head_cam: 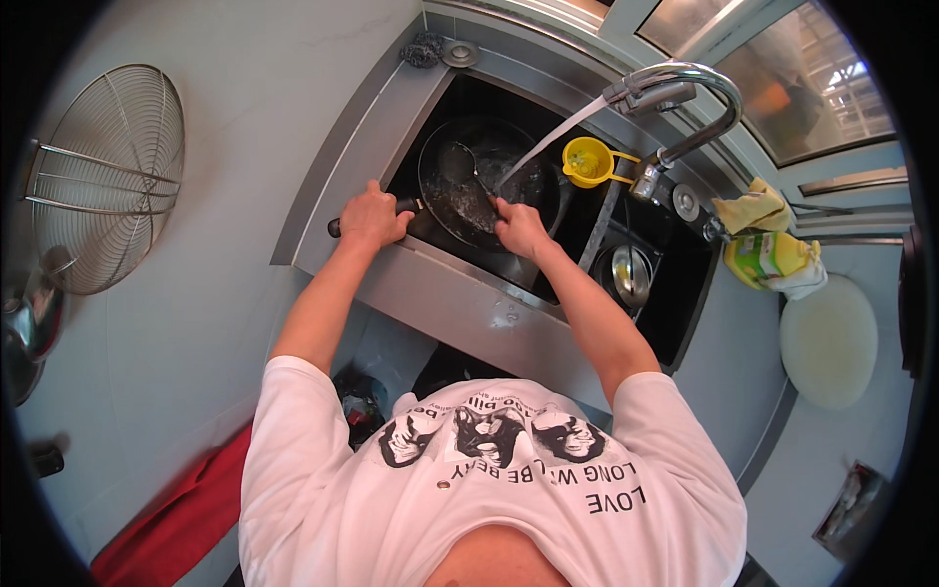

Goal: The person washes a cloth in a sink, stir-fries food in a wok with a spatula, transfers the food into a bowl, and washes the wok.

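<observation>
A dark frying pan (539, 191) lies in the larger basin of a black sink (469, 95), with water in it. My left hand (374, 217) is closed around the pan's black handle (408, 206). In my right hand (519, 229) is the handle of a ladle or similar round-headed utensil (458, 162), its dark head inside the pan. A stream of water (559, 136) runs from the chrome faucet (700, 73) into the pan. Beside the pan, near the sink divider, sits a yellow plastic cup with a handle (587, 161).
The smaller basin at right holds a metal bowl or lid (631, 276). A yellow cloth (755, 208) and a yellow detergent bottle (770, 260) stand beyond it. A steel-wool scrubber (423, 50) and drain strainer (461, 53) are at the back corner. A wire strainer (110, 180) hangs at left.
</observation>
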The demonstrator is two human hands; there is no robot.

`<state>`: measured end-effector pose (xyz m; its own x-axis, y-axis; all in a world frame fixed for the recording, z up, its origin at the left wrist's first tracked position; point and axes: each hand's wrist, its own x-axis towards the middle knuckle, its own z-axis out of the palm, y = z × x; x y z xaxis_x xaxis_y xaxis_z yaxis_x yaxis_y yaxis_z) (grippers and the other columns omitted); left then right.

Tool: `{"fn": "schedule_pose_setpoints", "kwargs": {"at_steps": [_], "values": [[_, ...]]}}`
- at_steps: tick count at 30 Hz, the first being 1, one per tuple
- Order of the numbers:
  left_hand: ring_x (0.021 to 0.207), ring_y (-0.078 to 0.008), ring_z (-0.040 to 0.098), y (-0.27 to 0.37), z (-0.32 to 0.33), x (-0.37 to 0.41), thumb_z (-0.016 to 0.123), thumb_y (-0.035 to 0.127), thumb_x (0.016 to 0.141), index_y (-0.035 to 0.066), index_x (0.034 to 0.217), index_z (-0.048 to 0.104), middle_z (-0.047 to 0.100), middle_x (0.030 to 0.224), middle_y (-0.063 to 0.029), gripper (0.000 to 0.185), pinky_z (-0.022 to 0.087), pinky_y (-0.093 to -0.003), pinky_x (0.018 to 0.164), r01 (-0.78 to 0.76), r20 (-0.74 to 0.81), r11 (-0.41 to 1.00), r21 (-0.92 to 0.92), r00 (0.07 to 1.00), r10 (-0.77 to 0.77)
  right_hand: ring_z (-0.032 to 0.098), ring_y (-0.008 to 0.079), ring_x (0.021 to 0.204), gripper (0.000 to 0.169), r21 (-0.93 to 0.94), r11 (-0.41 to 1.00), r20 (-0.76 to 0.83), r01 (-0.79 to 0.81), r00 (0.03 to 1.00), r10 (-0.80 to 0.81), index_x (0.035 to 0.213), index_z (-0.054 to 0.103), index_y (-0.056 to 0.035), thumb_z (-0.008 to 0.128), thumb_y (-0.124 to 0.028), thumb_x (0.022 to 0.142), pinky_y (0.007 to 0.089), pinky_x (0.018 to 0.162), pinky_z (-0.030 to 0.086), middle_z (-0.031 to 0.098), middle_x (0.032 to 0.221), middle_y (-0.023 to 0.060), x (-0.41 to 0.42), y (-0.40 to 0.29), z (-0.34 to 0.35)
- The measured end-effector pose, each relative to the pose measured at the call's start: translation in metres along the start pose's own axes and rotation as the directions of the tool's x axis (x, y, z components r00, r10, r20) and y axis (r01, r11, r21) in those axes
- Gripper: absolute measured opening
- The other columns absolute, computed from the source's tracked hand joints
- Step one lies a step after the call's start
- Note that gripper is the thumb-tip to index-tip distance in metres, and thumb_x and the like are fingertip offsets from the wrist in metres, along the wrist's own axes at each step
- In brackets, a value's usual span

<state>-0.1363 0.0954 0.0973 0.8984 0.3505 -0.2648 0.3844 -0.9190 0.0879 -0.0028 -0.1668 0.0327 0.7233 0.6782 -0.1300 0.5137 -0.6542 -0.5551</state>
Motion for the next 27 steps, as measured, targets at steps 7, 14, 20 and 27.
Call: {"fn": "schedule_pose_setpoints", "kwargs": {"at_steps": [7,14,20,27], "values": [[0.098,-0.035,0.068,0.007,-0.007,0.001,0.066,0.051,0.089,0.008,0.097,0.075,0.058,0.112,-0.0148,0.045,0.056,-0.0457,0.085,0.008,0.031,1.0,0.009,0.999,-0.008,0.065,0.0452,0.099,0.049,0.002,0.998,-0.037,-0.058,0.998,0.058,0.132,0.058,-0.0057,0.057,-0.014,0.084,0.0482,0.088,0.053,0.067,0.099,0.0287,-0.001,-0.007,0.01],[0.096,-0.0352,0.068,0.004,-0.007,-0.001,0.065,0.052,0.09,0.008,0.098,0.074,0.058,0.112,-0.0151,0.045,0.057,-0.0457,0.083,0.012,0.05,0.999,0.044,0.999,-0.014,0.065,0.0462,0.095,0.05,0.088,0.996,0.192,0.013,0.981,-0.03,0.134,0.053,-0.0016,0.054,-0.009,0.084,0.0491,0.085,0.052,0.067,0.094,0.0301,-0.06,-0.043,-0.045],[0.093,-0.0348,0.07,0.008,-0.004,0.004,0.066,0.05,0.09,0.006,0.101,0.074,0.058,0.114,-0.0145,0.047,0.058,-0.0442,0.08,-0.025,0.041,0.998,0.056,0.999,0.023,0.066,0.0462,0.084,0.057,-0.013,0.998,0.003,0.069,0.998,-0.069,0.136,0.046,0.0071,0.054,-0.005,0.081,0.0501,0.079,0.054,0.067,0.085,0.0282,-0.026,-0.034,-0.01],[0.094,-0.0348,0.07,0.003,-0.005,-0.003,0.066,0.05,0.09,0.006,0.101,0.075,0.058,0.113,-0.0149,0.046,0.058,-0.0443,0.081,-0.005,0.037,0.999,0.054,0.999,0.003,0.067,0.0437,0.079,0.057,-0.101,0.983,0.33,0.151,0.937,-0.11,0.135,0.046,0.0115,0.055,-0.001,0.08,0.0477,0.073,0.055,0.066,0.079,0.0275,-0.086,-0.056,-0.049]]}}
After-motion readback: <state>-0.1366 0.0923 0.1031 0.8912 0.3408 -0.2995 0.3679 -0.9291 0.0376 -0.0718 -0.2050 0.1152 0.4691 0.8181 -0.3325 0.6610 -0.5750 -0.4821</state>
